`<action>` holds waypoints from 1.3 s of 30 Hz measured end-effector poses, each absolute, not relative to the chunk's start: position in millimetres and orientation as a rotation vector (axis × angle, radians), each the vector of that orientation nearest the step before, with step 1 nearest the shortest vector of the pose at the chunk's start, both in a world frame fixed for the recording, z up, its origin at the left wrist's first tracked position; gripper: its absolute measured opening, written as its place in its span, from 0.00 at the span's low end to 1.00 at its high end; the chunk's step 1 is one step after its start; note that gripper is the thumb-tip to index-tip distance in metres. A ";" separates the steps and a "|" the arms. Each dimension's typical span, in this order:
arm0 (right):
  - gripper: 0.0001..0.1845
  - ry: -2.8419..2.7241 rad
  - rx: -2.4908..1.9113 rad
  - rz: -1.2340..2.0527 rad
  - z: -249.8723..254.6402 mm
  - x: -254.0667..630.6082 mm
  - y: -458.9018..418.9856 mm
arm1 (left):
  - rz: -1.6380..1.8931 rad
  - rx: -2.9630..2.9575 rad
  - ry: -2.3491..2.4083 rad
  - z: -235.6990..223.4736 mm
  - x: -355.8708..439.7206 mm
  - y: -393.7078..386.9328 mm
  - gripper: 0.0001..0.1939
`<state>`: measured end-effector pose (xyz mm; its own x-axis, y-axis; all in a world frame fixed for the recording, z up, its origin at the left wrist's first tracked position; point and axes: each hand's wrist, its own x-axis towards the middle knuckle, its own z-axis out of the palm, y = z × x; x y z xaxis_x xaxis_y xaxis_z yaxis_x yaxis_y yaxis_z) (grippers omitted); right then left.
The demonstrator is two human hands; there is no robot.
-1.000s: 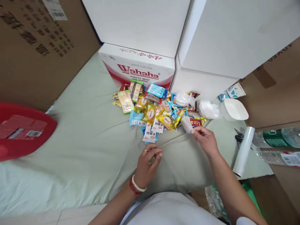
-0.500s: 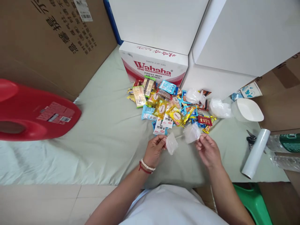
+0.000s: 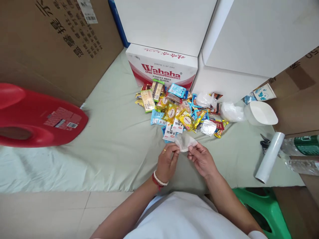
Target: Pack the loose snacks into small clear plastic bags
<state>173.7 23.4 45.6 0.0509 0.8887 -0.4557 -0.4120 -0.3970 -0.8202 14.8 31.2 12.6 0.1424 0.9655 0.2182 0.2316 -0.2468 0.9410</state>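
A small translucent plastic bag (image 3: 183, 142) is stretched between my two hands just in front of a snack pile. My left hand (image 3: 168, 161), with a ring and beaded bracelet, pinches its left edge. My right hand (image 3: 202, 161) pinches the right edge between thumb and fingers. Beyond them lie yellow-wrapped snacks (image 3: 186, 120), white packets with black print (image 3: 169, 132) and a blue packet (image 3: 177, 90). A shiny whitish, plastic-wrapped bundle (image 3: 208, 127) rests at the pile's front right, beside a dark red packet (image 3: 219, 124). What the bundle holds cannot be made out.
A Wahaha box (image 3: 161, 68) stands behind the pile. Crumpled white plastic bags (image 3: 232, 112), a white bowl (image 3: 261, 113), scissors (image 3: 265, 141) and a roll of film (image 3: 269, 157) lie to the right. A red jug (image 3: 62, 116) is at the left; a green stool (image 3: 271, 209) stands below.
My right hand has let go of the whitish bundle, which now lies on the pile. It has moved left and taken the other edge of the small bag in my left hand.
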 end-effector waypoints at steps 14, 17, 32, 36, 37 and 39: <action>0.15 -0.988 -1.437 1.365 40.5 209.1 9.1 | 0.877 1.762 1.062 28.6 15.7 32.3 0.09; 0.17 -0.915 -1.514 1.305 40.5 212.0 10.8 | 0.910 1.434 1.117 20.0 18.5 34.1 0.12; 0.26 -0.271 -1.314 1.709 62.0 227.9 16.1 | 0.871 1.403 0.999 21.8 11.7 45.5 0.17; 0.24 -0.421 -1.394 1.731 56.1 248.2 7.9 | 0.915 1.049 0.962 28.8 -9.8 78.2 0.20; 0.24 -0.492 -1.410 1.748 53.3 252.9 5.0 | 0.915 0.972 0.952 30.7 -16.7 87.0 0.22; 0.22 -0.636 -1.482 1.774 46.6 259.2 -0.2 | 0.883 0.889 0.980 33.0 -27.6 101.9 0.25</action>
